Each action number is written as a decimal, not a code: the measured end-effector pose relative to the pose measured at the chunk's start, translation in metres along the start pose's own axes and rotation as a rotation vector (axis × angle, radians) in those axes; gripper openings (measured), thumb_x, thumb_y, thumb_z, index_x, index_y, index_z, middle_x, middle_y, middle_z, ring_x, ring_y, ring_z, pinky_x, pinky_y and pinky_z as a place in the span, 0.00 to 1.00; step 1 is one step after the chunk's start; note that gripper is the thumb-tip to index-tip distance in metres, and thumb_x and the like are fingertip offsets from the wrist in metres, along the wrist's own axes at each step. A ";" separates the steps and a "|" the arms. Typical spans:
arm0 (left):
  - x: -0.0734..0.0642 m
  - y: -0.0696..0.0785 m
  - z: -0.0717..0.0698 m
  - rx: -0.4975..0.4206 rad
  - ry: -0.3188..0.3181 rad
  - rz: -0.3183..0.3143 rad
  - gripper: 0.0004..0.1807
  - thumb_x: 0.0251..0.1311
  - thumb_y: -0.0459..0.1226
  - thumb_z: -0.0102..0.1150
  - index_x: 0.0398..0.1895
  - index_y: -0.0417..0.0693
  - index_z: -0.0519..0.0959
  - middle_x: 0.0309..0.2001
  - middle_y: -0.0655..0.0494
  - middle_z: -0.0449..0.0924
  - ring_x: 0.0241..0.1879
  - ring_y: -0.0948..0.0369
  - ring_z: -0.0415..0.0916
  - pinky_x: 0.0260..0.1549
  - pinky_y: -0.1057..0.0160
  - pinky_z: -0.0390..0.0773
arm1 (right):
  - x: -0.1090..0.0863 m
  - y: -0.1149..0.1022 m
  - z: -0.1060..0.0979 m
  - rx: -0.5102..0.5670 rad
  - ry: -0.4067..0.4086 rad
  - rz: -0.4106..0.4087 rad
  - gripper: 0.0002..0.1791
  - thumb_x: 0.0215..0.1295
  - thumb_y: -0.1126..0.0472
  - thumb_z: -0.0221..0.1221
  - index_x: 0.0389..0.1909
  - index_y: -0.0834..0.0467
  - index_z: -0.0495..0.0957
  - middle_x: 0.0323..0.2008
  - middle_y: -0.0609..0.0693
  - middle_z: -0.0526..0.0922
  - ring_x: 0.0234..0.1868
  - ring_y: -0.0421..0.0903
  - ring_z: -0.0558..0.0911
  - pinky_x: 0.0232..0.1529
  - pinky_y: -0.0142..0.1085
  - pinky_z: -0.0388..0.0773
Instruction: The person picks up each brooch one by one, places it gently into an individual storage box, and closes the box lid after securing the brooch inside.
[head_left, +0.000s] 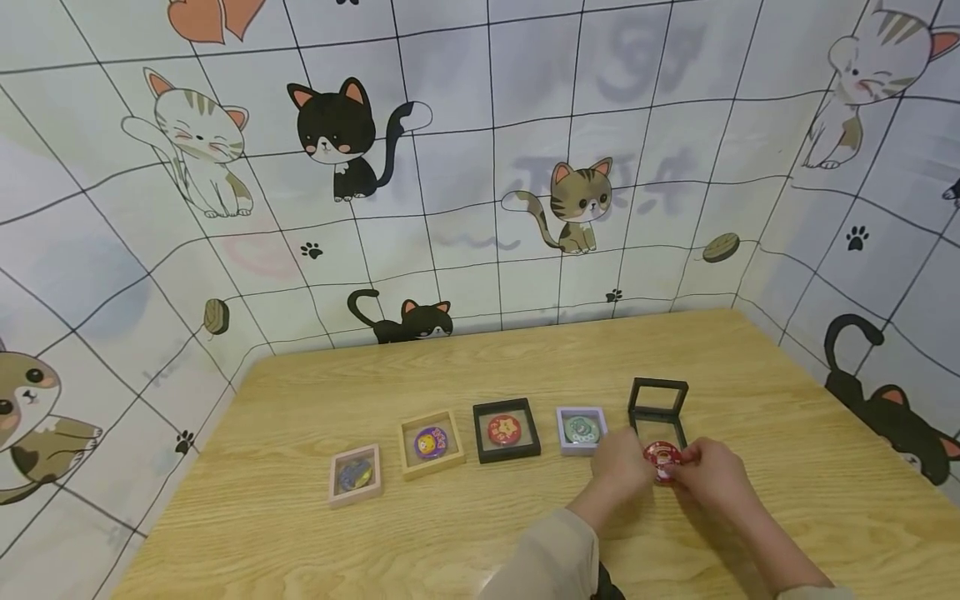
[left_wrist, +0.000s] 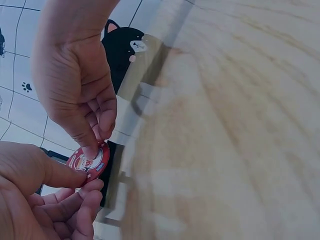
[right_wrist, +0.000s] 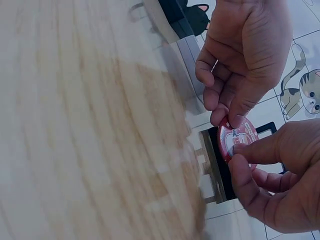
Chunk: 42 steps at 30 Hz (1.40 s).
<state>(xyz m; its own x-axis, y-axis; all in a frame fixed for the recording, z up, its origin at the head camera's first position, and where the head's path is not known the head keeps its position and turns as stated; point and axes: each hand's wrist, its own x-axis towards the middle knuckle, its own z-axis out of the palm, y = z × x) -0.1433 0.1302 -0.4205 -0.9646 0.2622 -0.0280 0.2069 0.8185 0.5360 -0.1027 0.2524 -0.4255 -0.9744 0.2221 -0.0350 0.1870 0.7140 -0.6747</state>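
Observation:
A round red badge (head_left: 663, 457) with a printed cartoon figure is pinched at its edges by both hands. My left hand (head_left: 622, 467) grips its left side, thumb on the printed face. From the right, my right hand (head_left: 718, 479) pinches the other side, its thumb (right_wrist: 262, 150) also on the face. Just beyond the badge stands a black display frame (head_left: 658, 412), hinged open with its lid raised. The badge and hands hide the near part of that frame. In the left wrist view, the badge (left_wrist: 89, 162) is tilted close over the frame's dark edge.
Left of the hands stand several framed badges in a row: a lilac frame (head_left: 580, 410), a black frame (head_left: 510, 456), a yellow frame (head_left: 433, 472) and a pink frame (head_left: 356, 500). All rest on the wooden table (head_left: 420, 550), before a cat-print wall covering (head_left: 457, 167).

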 end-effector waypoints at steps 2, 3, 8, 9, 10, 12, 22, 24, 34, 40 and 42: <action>0.001 0.000 -0.003 -0.074 0.003 -0.006 0.16 0.38 0.34 0.64 0.07 0.49 0.66 0.11 0.61 0.64 0.13 0.65 0.60 0.11 0.68 0.60 | 0.001 -0.001 -0.001 0.016 0.009 -0.008 0.13 0.51 0.65 0.61 0.29 0.71 0.70 0.20 0.51 0.77 0.21 0.43 0.75 0.22 0.33 0.70; 0.002 0.001 -0.004 -0.123 0.004 -0.005 0.14 0.38 0.32 0.64 0.08 0.48 0.67 0.12 0.60 0.64 0.14 0.65 0.60 0.11 0.68 0.60 | 0.002 -0.001 -0.002 0.026 0.013 -0.013 0.13 0.52 0.65 0.61 0.30 0.71 0.70 0.20 0.52 0.77 0.21 0.42 0.75 0.22 0.33 0.70; 0.006 0.002 -0.007 -0.296 0.022 -0.004 0.09 0.37 0.28 0.62 0.16 0.45 0.71 0.16 0.60 0.66 0.17 0.64 0.62 0.15 0.69 0.64 | 0.006 -0.003 -0.006 0.051 0.031 -0.030 0.14 0.53 0.66 0.60 0.32 0.72 0.68 0.21 0.52 0.77 0.19 0.42 0.76 0.19 0.32 0.71; 0.008 0.002 -0.007 -0.306 0.027 0.002 0.09 0.37 0.27 0.62 0.17 0.45 0.71 0.17 0.60 0.66 0.18 0.64 0.62 0.16 0.69 0.64 | 0.006 -0.003 -0.007 0.046 0.033 -0.032 0.14 0.53 0.66 0.60 0.32 0.72 0.68 0.20 0.52 0.77 0.19 0.42 0.76 0.19 0.32 0.71; 0.009 0.003 -0.007 -0.304 0.032 -0.001 0.09 0.37 0.27 0.61 0.17 0.46 0.70 0.17 0.60 0.66 0.17 0.64 0.62 0.16 0.69 0.64 | 0.007 -0.004 -0.008 0.043 0.034 -0.033 0.14 0.53 0.66 0.60 0.32 0.72 0.68 0.20 0.51 0.76 0.19 0.41 0.76 0.19 0.32 0.71; 0.012 0.004 -0.009 -0.302 0.040 0.007 0.09 0.37 0.27 0.61 0.15 0.45 0.71 0.15 0.60 0.66 0.16 0.64 0.62 0.14 0.69 0.63 | 0.008 -0.006 -0.009 0.047 0.034 -0.035 0.13 0.54 0.65 0.60 0.32 0.71 0.68 0.20 0.51 0.76 0.18 0.41 0.75 0.18 0.31 0.70; 0.020 0.005 -0.014 -0.299 0.049 0.018 0.11 0.39 0.28 0.59 0.09 0.46 0.68 0.11 0.61 0.65 0.12 0.65 0.59 0.10 0.70 0.59 | 0.011 -0.012 -0.011 0.072 0.043 -0.021 0.14 0.56 0.65 0.58 0.34 0.71 0.66 0.21 0.53 0.74 0.19 0.42 0.75 0.18 0.33 0.70; 0.022 0.005 -0.014 -0.298 0.058 0.017 0.08 0.38 0.28 0.59 0.12 0.46 0.71 0.14 0.60 0.69 0.14 0.65 0.62 0.12 0.70 0.61 | 0.012 -0.013 -0.011 0.064 0.050 -0.024 0.14 0.56 0.64 0.58 0.33 0.71 0.66 0.19 0.52 0.74 0.18 0.42 0.75 0.18 0.33 0.69; 0.029 0.009 -0.010 -0.248 0.084 -0.023 0.16 0.37 0.29 0.59 0.06 0.49 0.64 0.10 0.61 0.63 0.12 0.64 0.58 0.09 0.68 0.56 | 0.020 -0.013 -0.012 0.031 0.061 -0.037 0.16 0.57 0.64 0.58 0.35 0.73 0.66 0.17 0.52 0.75 0.17 0.43 0.76 0.18 0.35 0.70; 0.033 0.013 -0.008 -0.193 0.090 -0.049 0.18 0.39 0.32 0.62 0.07 0.50 0.62 0.12 0.58 0.65 0.13 0.62 0.61 0.09 0.65 0.58 | 0.025 -0.013 -0.013 0.007 0.069 -0.037 0.15 0.57 0.64 0.57 0.34 0.74 0.66 0.16 0.52 0.75 0.15 0.42 0.74 0.17 0.35 0.70; 0.035 0.014 -0.007 -0.167 0.092 -0.066 0.15 0.39 0.33 0.64 0.11 0.48 0.65 0.14 0.57 0.69 0.15 0.61 0.65 0.11 0.64 0.62 | 0.027 -0.014 -0.012 0.010 0.076 -0.028 0.14 0.56 0.65 0.57 0.33 0.73 0.66 0.15 0.52 0.75 0.14 0.42 0.74 0.17 0.35 0.71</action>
<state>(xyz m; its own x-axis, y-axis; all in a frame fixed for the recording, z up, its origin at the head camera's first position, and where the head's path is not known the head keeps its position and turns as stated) -0.1752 0.1468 -0.4081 -0.9876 0.1569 0.0050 0.1200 0.7340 0.6685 -0.1301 0.2566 -0.4085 -0.9668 0.2523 0.0398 0.1581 0.7137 -0.6824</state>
